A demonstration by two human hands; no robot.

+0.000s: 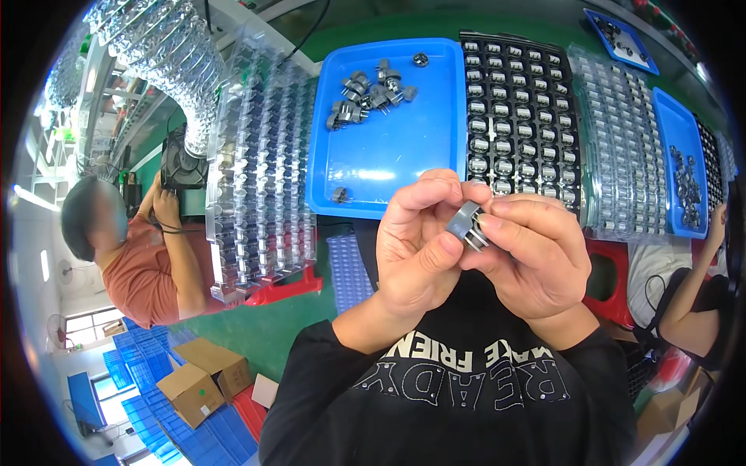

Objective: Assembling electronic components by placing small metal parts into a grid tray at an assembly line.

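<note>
Between my hands, in front of my chest, is a small round grey part with several metal pins [465, 220], tilted with its pins pointing down and right. My left hand [420, 248] is closed on its left side, the thumb pressed to the grey rim. The fingertips of my right hand [536, 260] pinch it from the right, near the pins. Just beyond my hands lies a shallow blue tray [412, 147]. A cluster of similar grey pinned parts [373, 95] sits in its upper half, and a single one [340, 195] near the lower left corner.
A black compartment tray [492, 128] filled with small silvery parts adjoins the blue tray's right side. Clear plastic compartment trays [268, 171] are at left, with more [622, 147] at right. People sit on both sides. A silver flexible duct [167, 58] hangs at upper left; cardboard boxes [190, 396] stand behind.
</note>
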